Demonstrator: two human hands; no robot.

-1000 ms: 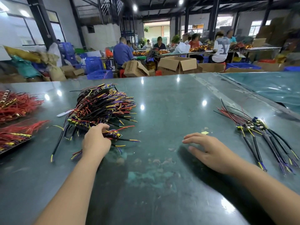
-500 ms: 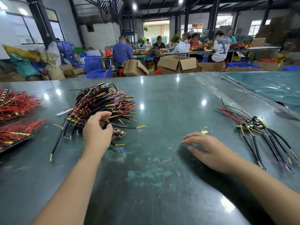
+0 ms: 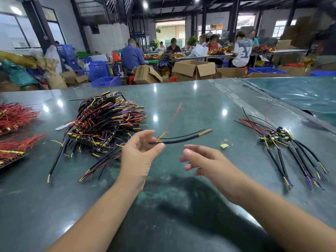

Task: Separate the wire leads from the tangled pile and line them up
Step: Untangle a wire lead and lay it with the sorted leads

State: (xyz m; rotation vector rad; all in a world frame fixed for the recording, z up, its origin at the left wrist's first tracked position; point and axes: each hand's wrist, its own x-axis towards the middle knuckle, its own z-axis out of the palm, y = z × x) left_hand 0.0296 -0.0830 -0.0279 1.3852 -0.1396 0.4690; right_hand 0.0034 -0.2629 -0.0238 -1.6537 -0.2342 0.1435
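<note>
Wire lead (image 3: 183,140) pinched by left hand (image 3: 139,153), above table (image 3: 181,206)

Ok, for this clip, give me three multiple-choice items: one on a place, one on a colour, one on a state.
1. Where do the lined-up leads lie?
A. right of both hands
B. left of the pile
C. in a box

2. What colour is the thin wire rising from the held lead?
A. green
B. white
C. red

3. What is the right hand doing?
A. gripping the pile
B. holding nothing
C. pressing the table

Answers: 1 A, they sit far right on the table. 2 C, red above the left hand. 3 B, its fingers are relaxed, apart from the pile.
</note>
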